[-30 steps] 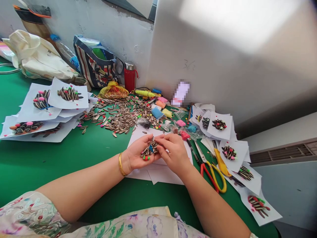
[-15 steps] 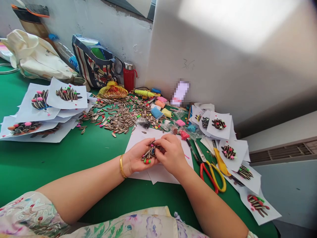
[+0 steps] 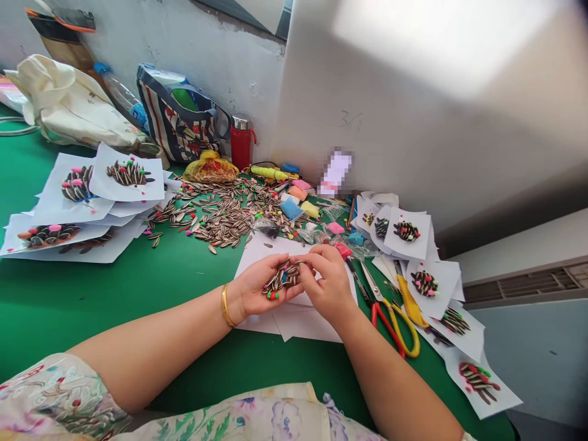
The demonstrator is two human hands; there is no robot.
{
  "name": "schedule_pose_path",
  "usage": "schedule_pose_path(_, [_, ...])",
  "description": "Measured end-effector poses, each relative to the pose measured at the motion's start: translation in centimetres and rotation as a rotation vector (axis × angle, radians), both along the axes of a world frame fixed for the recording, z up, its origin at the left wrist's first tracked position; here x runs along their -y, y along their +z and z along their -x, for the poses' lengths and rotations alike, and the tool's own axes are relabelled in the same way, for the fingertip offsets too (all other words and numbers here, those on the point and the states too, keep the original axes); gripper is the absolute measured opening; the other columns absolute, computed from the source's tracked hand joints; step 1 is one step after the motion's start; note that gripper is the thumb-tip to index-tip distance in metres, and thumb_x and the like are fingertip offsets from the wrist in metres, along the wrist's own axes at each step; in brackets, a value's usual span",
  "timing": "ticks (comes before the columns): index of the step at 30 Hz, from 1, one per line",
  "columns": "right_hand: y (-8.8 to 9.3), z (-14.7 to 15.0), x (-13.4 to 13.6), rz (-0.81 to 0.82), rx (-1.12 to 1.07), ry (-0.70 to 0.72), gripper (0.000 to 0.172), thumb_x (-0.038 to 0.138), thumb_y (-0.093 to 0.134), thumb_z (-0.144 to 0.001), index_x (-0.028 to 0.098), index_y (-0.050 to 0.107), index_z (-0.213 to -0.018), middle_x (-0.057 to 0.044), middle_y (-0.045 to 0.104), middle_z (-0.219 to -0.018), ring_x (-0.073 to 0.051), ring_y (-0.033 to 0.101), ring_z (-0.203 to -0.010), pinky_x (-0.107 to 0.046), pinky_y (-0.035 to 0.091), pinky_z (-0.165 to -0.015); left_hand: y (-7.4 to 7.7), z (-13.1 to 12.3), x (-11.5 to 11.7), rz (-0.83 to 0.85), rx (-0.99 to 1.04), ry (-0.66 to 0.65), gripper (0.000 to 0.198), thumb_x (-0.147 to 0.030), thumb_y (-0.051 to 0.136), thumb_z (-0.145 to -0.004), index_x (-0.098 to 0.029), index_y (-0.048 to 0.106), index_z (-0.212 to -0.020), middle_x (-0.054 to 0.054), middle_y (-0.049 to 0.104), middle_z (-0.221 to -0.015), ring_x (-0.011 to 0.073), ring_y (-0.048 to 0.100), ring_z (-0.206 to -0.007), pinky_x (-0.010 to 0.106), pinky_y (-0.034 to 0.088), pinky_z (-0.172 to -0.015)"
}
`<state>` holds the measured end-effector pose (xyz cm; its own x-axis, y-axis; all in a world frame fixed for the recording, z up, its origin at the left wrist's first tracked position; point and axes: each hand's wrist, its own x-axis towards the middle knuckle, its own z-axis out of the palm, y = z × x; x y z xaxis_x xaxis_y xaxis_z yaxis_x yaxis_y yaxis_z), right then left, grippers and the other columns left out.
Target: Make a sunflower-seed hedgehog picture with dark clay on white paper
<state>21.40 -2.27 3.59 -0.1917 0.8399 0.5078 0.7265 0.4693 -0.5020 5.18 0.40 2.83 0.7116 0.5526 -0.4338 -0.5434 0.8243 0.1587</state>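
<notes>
My left hand [image 3: 250,286] lies palm up, fingers cupped round a small figure of sunflower seeds [image 3: 279,280]. A patch of blue shows among the striped seeds, with red and green bits at its lower edge. My right hand [image 3: 328,283] is closed in a pinch at the figure's upper right, with what looks like a single sunflower seed [image 3: 299,263] at the fingertips. Beneath both hands are sheets of white paper [image 3: 303,324]. The left fingertips are partly hidden behind the figure and my right hand.
Loose sunflower seeds [image 3: 225,214] spread behind the hands, beside packets of coloured clay [image 3: 291,209]. Yellow-and-red-handled scissors [image 3: 395,324], a black pen [image 3: 358,278] and a yellow cutter [image 3: 408,300] lie at right. Papers bearing seed figures [image 3: 50,205] are stacked left, others [image 3: 425,285] right. A red flask [image 3: 241,144] stands behind.
My right hand has shifted slightly right, its fingers drawn back from the figure's middle. More of the seeds and the blue patch now show. My left hand has barely moved.
</notes>
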Motion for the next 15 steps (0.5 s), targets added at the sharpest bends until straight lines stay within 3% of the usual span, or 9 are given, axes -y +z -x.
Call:
schedule_pose_path(5, [0.16, -0.67, -0.21, -0.014, 0.025, -0.017, 0.022, 0.024, 0.051, -0.091, 0.022, 0.073, -0.089, -0.007, 0.059, -0.093, -0.021, 0.055, -0.09, -0.039, 0.044, -0.084, -0.17, 0.55, -0.13, 0.039, 0.035, -0.143, 0.019, -0.027, 0.054, -0.095, -0.012, 0.059, -0.086, 0.006, 0.061, -0.074, 0.0122, 0.063, -0.064, 0.013, 0.044, -0.041])
schedule_pose_path(15, [-0.01, -0.51, -0.39, -0.018, 0.069, 0.004, 0.017, 0.023, 0.059, -0.088, 0.025, 0.076, -0.09, -0.005, 0.062, -0.09, -0.02, 0.058, -0.087, -0.039, 0.045, -0.081, -0.07, 0.69, -0.3, -0.037, 0.018, -0.194, 0.018, -0.022, 0.057, -0.094, -0.013, 0.054, -0.079, -0.001, 0.046, -0.068, 0.0047, 0.048, -0.052, 0.008, 0.031, -0.033])
